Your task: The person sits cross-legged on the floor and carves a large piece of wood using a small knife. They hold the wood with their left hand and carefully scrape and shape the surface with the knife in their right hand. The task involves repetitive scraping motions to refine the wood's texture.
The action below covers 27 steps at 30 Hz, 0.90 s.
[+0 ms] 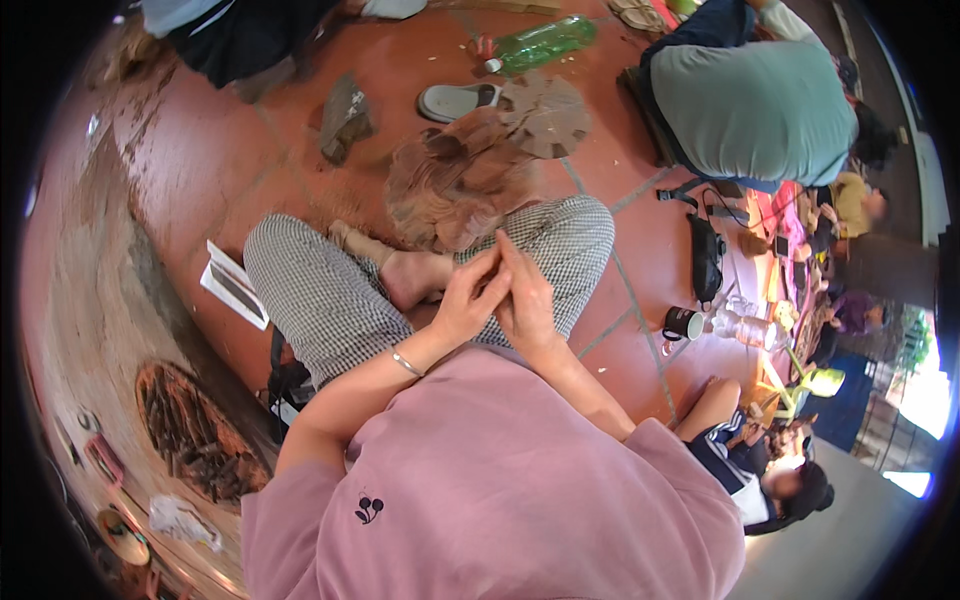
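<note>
Head: your left hand (468,297) and right hand (528,308) press together, probably rubbing; I can't tell whether the grip holds anything. Reaching the brown pile (450,185) needs them parted.

Bare left hand (466,303) and bare right hand (529,305): inner palms are hidden. Lower edge crops mauve short-sleeved shirt (540,470); upper edge, dark-clothed co-worker (245,40). Far-right yellow-topped figure (852,206) is blurred.
</note>
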Available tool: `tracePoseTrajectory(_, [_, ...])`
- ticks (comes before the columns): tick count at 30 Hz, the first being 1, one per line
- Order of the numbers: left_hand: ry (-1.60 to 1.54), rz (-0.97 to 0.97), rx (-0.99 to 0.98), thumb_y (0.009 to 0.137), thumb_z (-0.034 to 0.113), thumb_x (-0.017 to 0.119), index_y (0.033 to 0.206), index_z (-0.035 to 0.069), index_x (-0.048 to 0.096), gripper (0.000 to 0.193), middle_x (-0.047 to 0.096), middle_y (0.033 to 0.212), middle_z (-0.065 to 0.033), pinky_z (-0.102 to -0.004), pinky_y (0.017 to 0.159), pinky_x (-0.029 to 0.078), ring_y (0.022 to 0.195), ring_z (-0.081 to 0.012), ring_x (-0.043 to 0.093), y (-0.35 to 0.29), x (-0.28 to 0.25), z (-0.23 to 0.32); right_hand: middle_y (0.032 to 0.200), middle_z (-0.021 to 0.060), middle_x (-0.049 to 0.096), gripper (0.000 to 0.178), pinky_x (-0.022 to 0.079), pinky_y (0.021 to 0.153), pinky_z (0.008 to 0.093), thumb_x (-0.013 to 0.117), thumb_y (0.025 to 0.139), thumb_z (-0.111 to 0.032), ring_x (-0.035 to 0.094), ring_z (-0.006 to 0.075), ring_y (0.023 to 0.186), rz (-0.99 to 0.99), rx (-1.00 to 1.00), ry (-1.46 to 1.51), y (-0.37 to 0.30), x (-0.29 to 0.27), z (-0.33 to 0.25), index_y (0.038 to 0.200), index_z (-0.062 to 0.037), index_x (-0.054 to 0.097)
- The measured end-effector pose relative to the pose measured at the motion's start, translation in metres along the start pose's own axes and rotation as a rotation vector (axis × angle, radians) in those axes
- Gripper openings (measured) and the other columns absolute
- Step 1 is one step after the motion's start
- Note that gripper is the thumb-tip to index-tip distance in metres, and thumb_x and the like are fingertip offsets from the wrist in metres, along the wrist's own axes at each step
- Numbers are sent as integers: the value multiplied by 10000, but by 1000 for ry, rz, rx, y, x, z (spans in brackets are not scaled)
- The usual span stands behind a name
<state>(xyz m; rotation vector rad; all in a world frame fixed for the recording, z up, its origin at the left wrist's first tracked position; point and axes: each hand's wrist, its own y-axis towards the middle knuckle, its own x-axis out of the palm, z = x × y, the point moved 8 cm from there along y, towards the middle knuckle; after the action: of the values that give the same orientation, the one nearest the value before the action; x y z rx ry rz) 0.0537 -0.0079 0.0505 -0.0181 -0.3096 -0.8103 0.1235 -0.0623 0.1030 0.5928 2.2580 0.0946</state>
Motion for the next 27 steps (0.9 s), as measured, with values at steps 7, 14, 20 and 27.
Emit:
tracePoseTrajectory(7, [110, -98, -68, 1002, 199, 506, 1311, -113, 502, 439, 642, 1129, -176, -337, 862, 498, 1022, -224, 612, 0, -6, -25, 1153, 220, 630, 537, 537, 840, 427, 606, 808, -41, 626, 398, 1018, 39, 44, -12, -3, -7, 4, 1328, 37, 499])
tracePoseTrajectory(14, [153, -1, -133, 1026, 258, 447, 1385, -133, 418, 531, 567, 1331, -240, -341, 985, 455, 1177, -284, 577, 8, -5, -35, 995, 191, 615, 605, 564, 729, 414, 643, 795, -96, 651, 355, 865, 79, -1, -16, 1, -16, 16, 1355, 50, 466])
tracePoseTrajectory(20, [-51, 45, -241, 1048, 271, 399, 1411, -101, 411, 519, 503, 1405, -226, -342, 1019, 431, 1247, -277, 524, -17, -22, -50, 976, 184, 618, 614, 566, 680, 411, 682, 741, -90, 666, 349, 833, 68, -27, -95, -11, 7, 2, 1300, 79, 492])
tracePoseTrajectory(27, [223, -28, -47, 1058, 289, 362, 1262, -78, 546, 459, 633, 1119, -129, -274, 820, 467, 968, -183, 602, 1, -9, -38, 965, 172, 628, 601, 570, 661, 391, 678, 743, -88, 676, 336, 824, 97, 11, -98, -11, -3, 13, 1291, 83, 499])
